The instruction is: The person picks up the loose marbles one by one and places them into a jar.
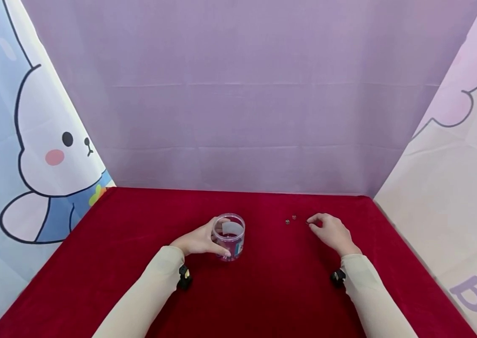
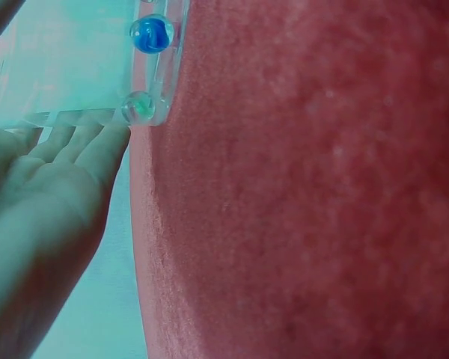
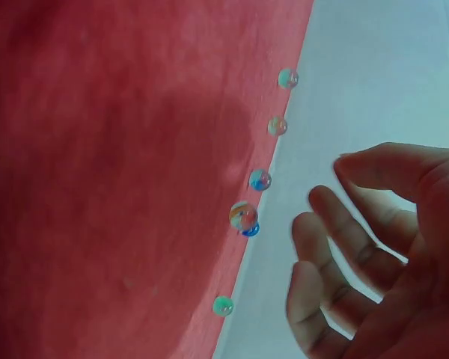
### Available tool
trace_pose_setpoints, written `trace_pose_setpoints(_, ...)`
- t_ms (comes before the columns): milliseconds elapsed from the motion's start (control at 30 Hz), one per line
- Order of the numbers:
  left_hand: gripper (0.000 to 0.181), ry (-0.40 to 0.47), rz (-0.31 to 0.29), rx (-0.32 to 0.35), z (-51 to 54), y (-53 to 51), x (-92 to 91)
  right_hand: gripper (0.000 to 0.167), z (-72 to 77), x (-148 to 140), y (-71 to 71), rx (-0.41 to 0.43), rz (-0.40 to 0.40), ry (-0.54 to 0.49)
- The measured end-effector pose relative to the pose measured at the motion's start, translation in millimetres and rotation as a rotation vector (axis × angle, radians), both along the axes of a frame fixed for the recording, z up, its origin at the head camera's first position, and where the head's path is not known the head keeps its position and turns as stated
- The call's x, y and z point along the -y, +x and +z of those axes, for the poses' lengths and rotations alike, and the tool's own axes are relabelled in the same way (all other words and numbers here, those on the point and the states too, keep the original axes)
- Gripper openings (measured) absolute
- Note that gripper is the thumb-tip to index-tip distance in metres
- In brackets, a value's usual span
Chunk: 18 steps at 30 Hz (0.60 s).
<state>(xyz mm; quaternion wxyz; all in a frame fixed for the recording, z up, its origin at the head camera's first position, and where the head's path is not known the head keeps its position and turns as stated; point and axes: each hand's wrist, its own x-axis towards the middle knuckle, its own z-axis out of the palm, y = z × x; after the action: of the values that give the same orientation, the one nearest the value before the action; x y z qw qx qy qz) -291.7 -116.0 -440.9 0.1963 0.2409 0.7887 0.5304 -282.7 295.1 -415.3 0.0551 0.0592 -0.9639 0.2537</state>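
My left hand [image 1: 200,239] grips a clear, open-topped plastic jar [image 1: 238,234] by its side, thumb in front and the other fingers around the far side. Inside, along the jar's base, the left wrist view shows a blue marble [image 2: 151,34] and a green-tinted marble [image 2: 138,107]. Over to the right, my right hand [image 1: 333,233] hovers by several glass marbles on the cloth, its fingers loosely bent. No marble shows between those fingers in the right wrist view. Among the loose ones are an orange-streaked marble [image 3: 243,215] and a green marble [image 3: 223,306].
Red cloth [image 1: 263,291] covers the table. A plain lilac curtain [image 1: 238,103] hangs behind its far edge. Printed fabric with a cartoon rabbit [image 1: 52,141] stands on the left, and a pale printed sheet [image 1: 453,188] on the right.
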Motion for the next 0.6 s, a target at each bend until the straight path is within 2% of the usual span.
trace_pose_setpoints(367, 0.091, -0.008, 0.005, -0.008, 0.4, -1.1, -1.0, 0.03, -2.2, -13.9, 0.4, 0.129, 0.0, 0.051)
trace_pose_setpoints(600, 0.091, -0.015, 0.007, -0.009, -0.8, -1.7, -1.2, 0.032, -6.9, -17.9, -1.3, 0.155, 0.015, 0.077)
